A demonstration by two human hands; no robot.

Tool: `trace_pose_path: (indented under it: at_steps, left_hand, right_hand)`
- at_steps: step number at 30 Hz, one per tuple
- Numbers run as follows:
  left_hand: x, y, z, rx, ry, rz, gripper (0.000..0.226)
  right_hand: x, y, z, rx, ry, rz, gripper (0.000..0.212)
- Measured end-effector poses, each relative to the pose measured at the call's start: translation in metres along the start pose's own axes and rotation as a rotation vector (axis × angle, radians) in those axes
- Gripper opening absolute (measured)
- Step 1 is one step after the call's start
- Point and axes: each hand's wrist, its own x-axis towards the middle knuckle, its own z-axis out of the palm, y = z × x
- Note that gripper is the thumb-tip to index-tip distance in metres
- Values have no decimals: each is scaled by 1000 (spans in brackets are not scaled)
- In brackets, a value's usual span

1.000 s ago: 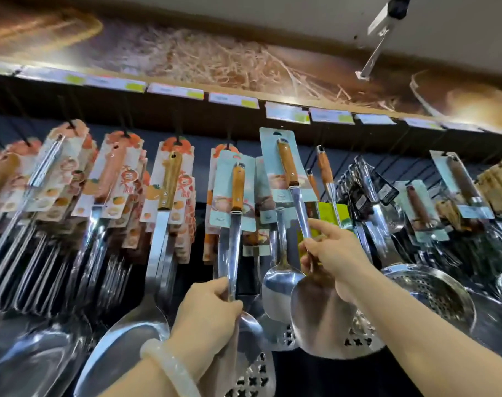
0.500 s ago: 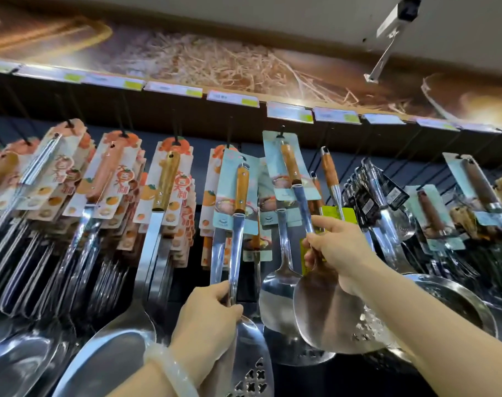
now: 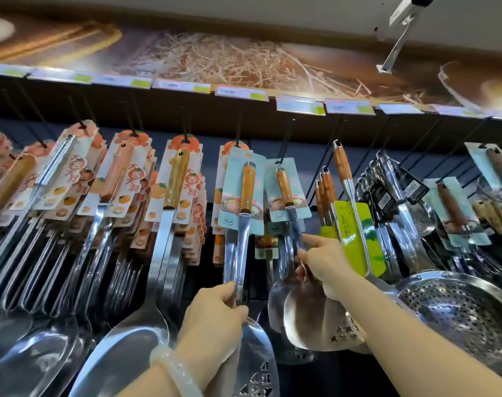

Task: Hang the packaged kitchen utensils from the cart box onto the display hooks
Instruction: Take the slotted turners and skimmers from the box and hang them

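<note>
The slotted turner (image 3: 245, 224) in my left hand (image 3: 215, 319) stands upright, its blue card (image 3: 232, 179) level with the hung packages, and my fingers are clamped around its steel shaft just above the blade. My right hand (image 3: 325, 263) is closed on the shaft of a second carded spatula (image 3: 288, 196), whose card top sits at a black display hook (image 3: 285, 138). Orange-carded utensils (image 3: 175, 184) hang in rows to the left. A perforated strainer (image 3: 456, 313) hangs to the right. Price tags (image 3: 300, 104) line the shelf edge above.
</note>
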Motion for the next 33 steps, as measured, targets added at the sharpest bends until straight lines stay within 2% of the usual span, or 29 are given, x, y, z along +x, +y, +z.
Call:
trace_pose_path:
  at_steps: [3,6,9,11,13,15,17,20,23,26,29,33]
  left_hand:
    - [0,-3,-1,-3,-9,21,13]
    - [0,-5,1,0,-6,46,10]
    - [-1,-8,8,21,-20,39,19]
    - [-3,-7,14,12,-49,39,19]
    - [-5,-4,23,-16,-79,55,32]
    - [-4,1,29,-56,-110,89,33]
    - [0,8,32,-99,-126,116,30]
    - [3,15,31,-205,-179,123,35]
    - [5,27,34,-319,-247,102,30]
    - [11,40,47,-251,-208,139,21]
    - [10,50,60,-253,-224,96,15]
    - [8,58,69,-260,-213,35,35]
  right_hand:
    - [11,10,8,18,-51,44,36]
    - [20,24,12,-90,-63,39,27]
    - [19,27,12,-170,-42,-28,20]
    - [7,15,8,-153,-32,-95,27]
    - [-9,-3,3,-49,-151,-110,23]
    - [-29,-21,-3,18,-296,-86,21]
    - [-37,-29,-9,-8,-351,-125,44]
    - [-44,-37,-12,-78,-337,-191,68]
    - [-41,-40,-6,-150,-307,-249,69]
    - [-28,-43,-5,-235,-222,-284,73]
    - [-18,-42,-12,-273,-200,-246,73]
    - [-14,-39,-20,-295,-170,-253,68]
